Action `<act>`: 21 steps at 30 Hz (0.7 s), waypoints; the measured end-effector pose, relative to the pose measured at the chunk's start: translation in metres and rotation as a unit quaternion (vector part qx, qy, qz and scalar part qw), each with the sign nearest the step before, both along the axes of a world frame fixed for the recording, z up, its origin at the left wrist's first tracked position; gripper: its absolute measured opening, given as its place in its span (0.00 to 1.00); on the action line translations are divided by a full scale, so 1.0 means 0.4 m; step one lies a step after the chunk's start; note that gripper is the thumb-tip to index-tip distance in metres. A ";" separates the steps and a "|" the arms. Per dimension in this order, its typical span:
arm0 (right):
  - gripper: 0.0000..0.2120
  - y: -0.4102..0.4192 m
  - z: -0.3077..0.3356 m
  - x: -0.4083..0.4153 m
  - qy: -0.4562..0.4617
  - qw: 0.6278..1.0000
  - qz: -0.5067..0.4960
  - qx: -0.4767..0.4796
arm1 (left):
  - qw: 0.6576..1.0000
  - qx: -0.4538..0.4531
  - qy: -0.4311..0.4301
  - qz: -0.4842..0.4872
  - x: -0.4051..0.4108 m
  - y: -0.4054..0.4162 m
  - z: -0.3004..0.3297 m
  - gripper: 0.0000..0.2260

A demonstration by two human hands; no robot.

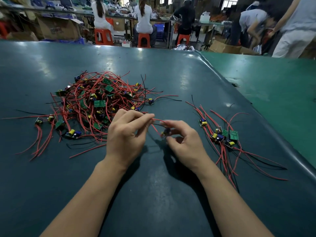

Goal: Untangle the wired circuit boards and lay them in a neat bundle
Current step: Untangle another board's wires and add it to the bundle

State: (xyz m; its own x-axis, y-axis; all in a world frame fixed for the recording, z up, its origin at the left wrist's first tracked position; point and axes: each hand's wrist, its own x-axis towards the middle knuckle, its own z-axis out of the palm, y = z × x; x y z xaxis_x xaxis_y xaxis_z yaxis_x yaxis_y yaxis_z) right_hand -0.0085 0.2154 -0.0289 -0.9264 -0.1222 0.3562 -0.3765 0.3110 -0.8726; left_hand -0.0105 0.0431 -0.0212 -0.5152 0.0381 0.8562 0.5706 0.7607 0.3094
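Observation:
A tangled heap of small green circuit boards with red and black wires (95, 103) lies on the dark green table (153, 194), left of centre. A smaller bundle of boards (220, 134) with wires running roughly parallel lies to the right. Between them, just above the table, my right hand (184, 142) pinches one small circuit board (166, 132), blurred by motion. My left hand (126, 134) pinches that board's red wire (157, 119) between thumb and fingertips, close to the heap's near edge.
The table's raised right edge (256, 110) borders a lighter green table (282, 86). Beyond the far edge, several people sit on red stools (143, 40) at benches, and cardboard boxes (58, 29) stand on the floor. Loose wire ends (42, 147) splay from the heap's left side.

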 end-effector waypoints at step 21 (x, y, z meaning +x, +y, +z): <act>0.05 -0.011 0.021 0.011 -0.018 0.971 -0.054 -0.233 | 0.910 0.254 -0.289 -0.151 0.012 0.070 -0.020 0.12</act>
